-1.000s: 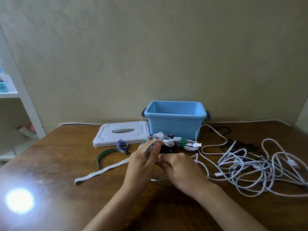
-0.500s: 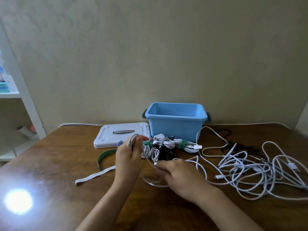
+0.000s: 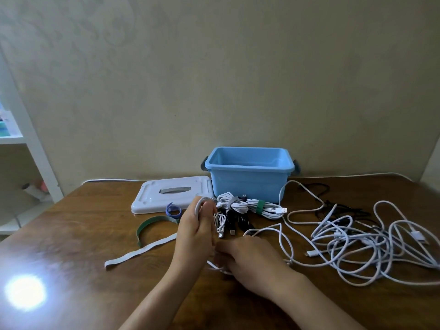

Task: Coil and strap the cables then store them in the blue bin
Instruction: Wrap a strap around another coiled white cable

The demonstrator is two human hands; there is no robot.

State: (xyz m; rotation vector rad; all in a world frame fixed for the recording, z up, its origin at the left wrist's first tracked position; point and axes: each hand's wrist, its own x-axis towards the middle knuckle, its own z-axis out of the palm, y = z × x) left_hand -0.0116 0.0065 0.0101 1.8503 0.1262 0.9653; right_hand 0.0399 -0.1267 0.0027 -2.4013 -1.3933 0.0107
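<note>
A white cable loop [image 3: 199, 204] is being held upright in the left hand [image 3: 194, 232], whose fingers are curled round it above the brown wooden worktop [image 3: 95, 294]; the same cable is being pinched low by the right hand [image 3: 247, 260], knuckles up, just above the worktop; the fingertips there are blurred. A tangled heap of loose white cables [image 3: 371, 244] is lying to the right, with a few black cables [image 3: 342, 208] behind it. The open blue plastic bin [image 3: 248, 177] is standing at the back, against the wall; its white flat lid [image 3: 171, 194] is lying just beside it on the left. In front of the bin, a coiled white cable bundle bound with a green strap [image 3: 260, 206] is resting, and smaller strapped bundles with USB plugs [image 3: 228, 222] are lying beside the left hand. A long grey strap [image 3: 140, 251], a curved dark green strap [image 3: 152, 225] and a small rolled blue strap [image 3: 173, 210] are lying left of the hands.
</note>
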